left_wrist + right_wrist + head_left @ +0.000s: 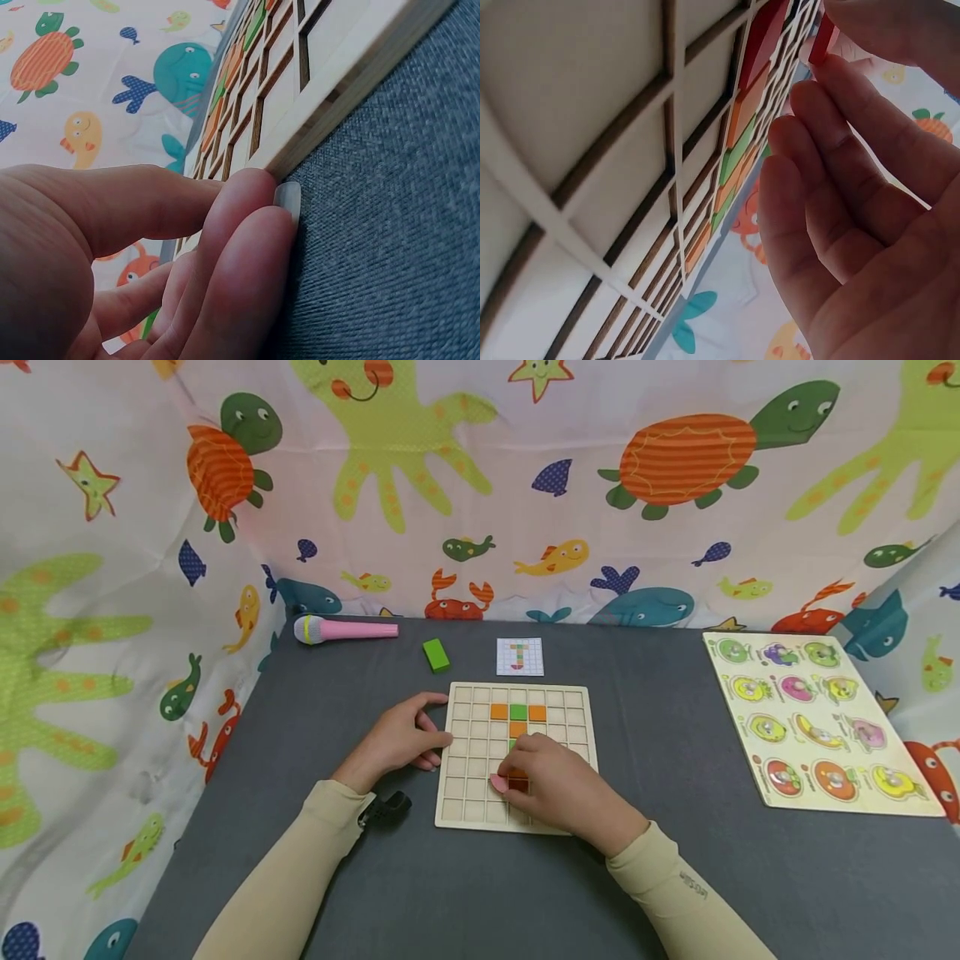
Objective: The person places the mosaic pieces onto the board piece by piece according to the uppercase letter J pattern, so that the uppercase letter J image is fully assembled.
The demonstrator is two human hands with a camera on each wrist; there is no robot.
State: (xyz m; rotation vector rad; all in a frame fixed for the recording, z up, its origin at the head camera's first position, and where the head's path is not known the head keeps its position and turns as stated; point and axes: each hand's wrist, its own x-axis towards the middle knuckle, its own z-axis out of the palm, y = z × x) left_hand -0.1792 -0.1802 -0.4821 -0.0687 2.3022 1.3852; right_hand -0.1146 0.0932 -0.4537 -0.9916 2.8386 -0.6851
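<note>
A wooden grid board (465, 811) lies on the table with orange and green squares and a red piece (763, 46) set in its cells. My right hand (551, 781) is over the board's lower middle. Its thumb and forefinger pinch a small red piece (823, 39), which looks pinkish in the head view, close by the coloured column. My left hand (397, 735) lies at the board's left side, bent fingers and thumb touching the edge (300, 139). Part of the coloured column is hidden under the right hand in the head view.
Beyond the board lie a green block (436, 656) and a small pattern card (520, 657). A pink toy microphone (348, 630) is at the back left. A fruit picture board (836, 727) occupies the right side. Printed cloth (450, 468) hangs behind the table.
</note>
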